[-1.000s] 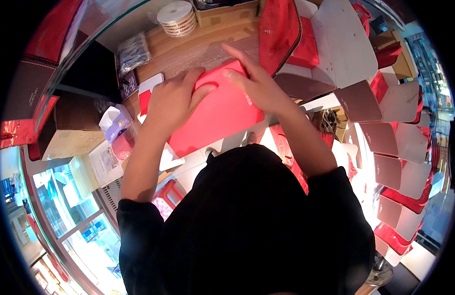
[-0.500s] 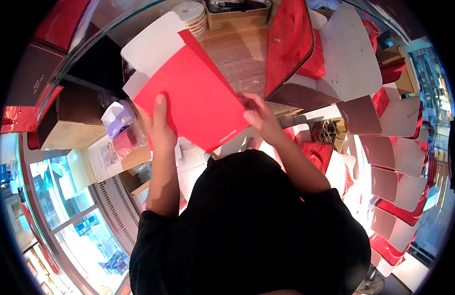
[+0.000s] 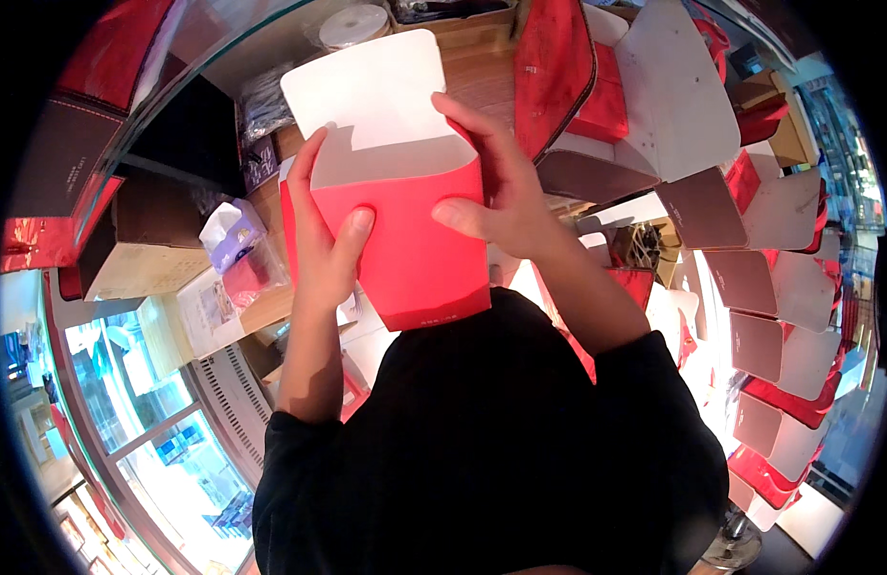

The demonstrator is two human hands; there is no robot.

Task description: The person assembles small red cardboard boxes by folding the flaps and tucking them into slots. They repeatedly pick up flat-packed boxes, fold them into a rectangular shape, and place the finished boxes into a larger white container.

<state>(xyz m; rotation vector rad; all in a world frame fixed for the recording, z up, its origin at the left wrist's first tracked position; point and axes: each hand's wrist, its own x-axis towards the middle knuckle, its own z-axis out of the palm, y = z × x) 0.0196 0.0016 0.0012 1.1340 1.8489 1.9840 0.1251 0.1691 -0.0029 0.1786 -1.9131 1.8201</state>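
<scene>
Between my two hands is a red cardboard box [image 3: 420, 249] with a white inside. Its top gapes, and a white flap stands up at the far side. My left hand [image 3: 330, 235] grips the left side, thumb on the red front and fingers along the edge. My right hand [image 3: 496, 192] holds the right side the same way, thumb on the front and a finger at the top rim. The box is held over the near edge of the wooden table [image 3: 477, 81]. Its underside is hidden.
A larger red gift box [image 3: 645, 96] with its lid up stands at the right of the table. Several similar boxes [image 3: 774, 283] line the right side. At the left lie a purple-and-white packet [image 3: 231, 235] and a brown carton [image 3: 142, 235]. White ribbon rolls [image 3: 354, 26] sit at the back.
The flat red box has been squeezed into an open shape and turned upright. My right hand has moved up its right side; both thumbs now press the front.
</scene>
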